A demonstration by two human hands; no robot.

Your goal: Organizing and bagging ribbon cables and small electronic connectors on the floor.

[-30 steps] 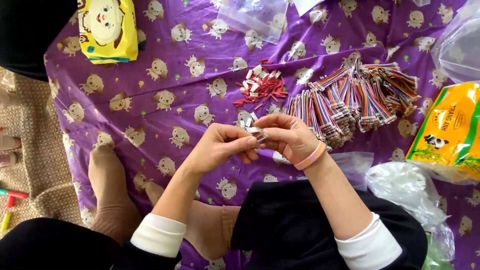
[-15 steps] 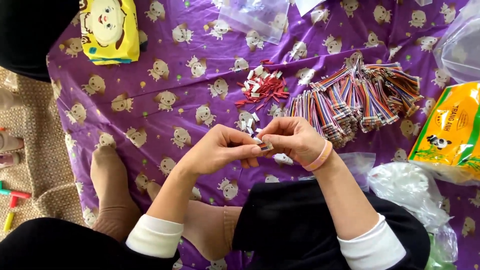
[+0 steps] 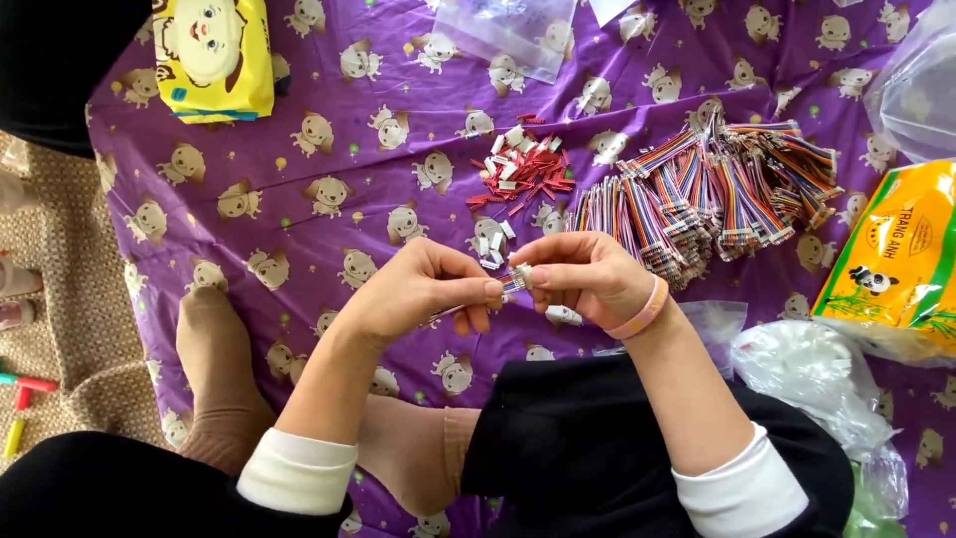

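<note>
Ribbon cable (image 3: pixel 510 286), small and multicoloured, sat pinched between the left hand (image 3: pixel 423 294) and right hand (image 3: pixel 588 274), fingertips of both pressed onto it above the purple cloth (image 3: pixel 329 139). Just beyond lay white connectors (image 3: pixel 493 242), a red-and-white pile (image 3: pixel 523 169) and a heap of cables (image 3: pixel 707 194).

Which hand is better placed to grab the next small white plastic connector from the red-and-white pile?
Right, probably. The right hand sits just below the pile of small white plastic connectors and red bits; the left hand is farther off and pinches the thin multicoloured ribbon cable.
</note>
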